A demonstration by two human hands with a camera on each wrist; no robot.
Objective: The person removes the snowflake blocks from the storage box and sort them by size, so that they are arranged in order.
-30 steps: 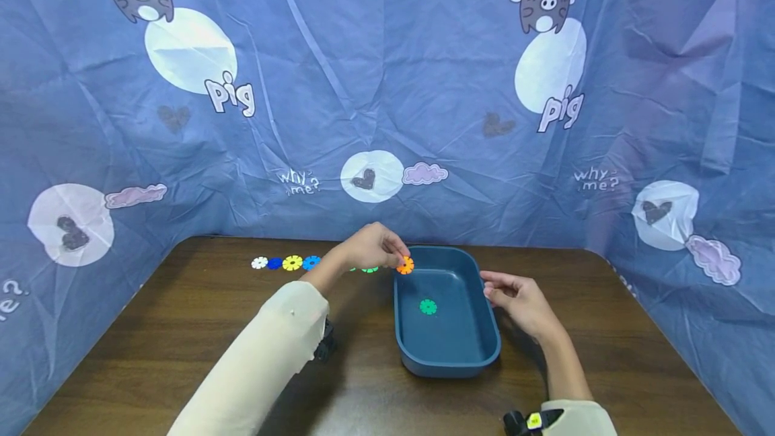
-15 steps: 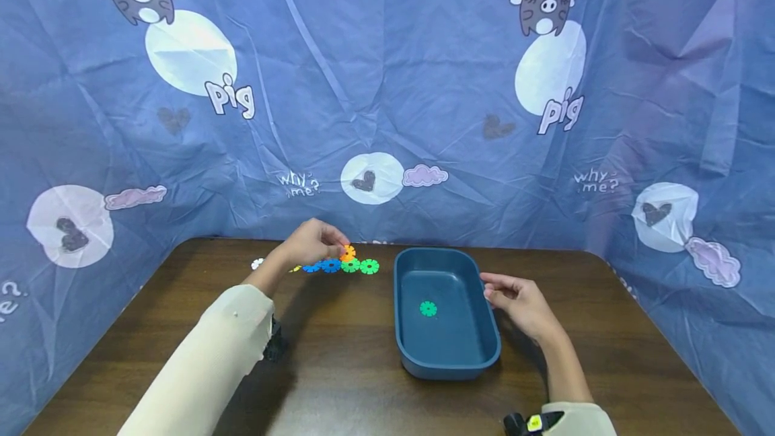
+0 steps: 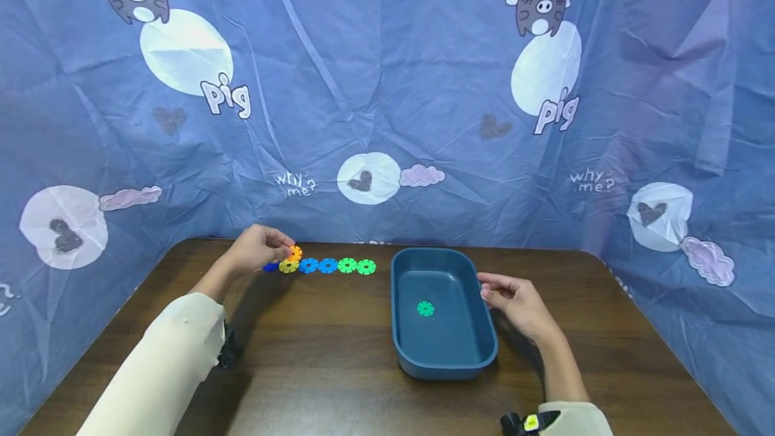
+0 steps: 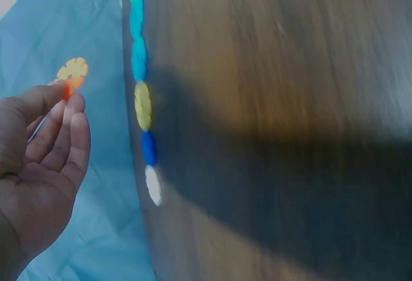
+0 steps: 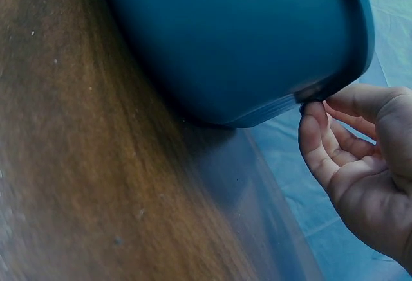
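Between thumb and fingertips, my left hand (image 3: 257, 247) pinches an orange notched plastic disc (image 4: 74, 70), raised over the left part of a row of similar discs. That row runs along the table's far edge: two green discs (image 3: 348, 266), two blue discs (image 3: 309, 266), a yellow disc (image 3: 288, 266), a dark blue disc (image 4: 149, 148) and a white disc (image 4: 153, 186). In the head view the left hand covers the white one. My right hand (image 3: 523, 305) pinches the rim of a blue rectangular bin (image 3: 448, 345) at its right side. A green disc (image 3: 426, 309) lies inside the bin.
The brown wooden table (image 3: 315, 369) carries the bin right of the row. Behind it hangs a blue printed cloth (image 3: 412, 120), which also flanks both sides.
My left hand has moved left with the orange disc, from the bin's left rim along the row to above its left part. The right hand stays at the bin.
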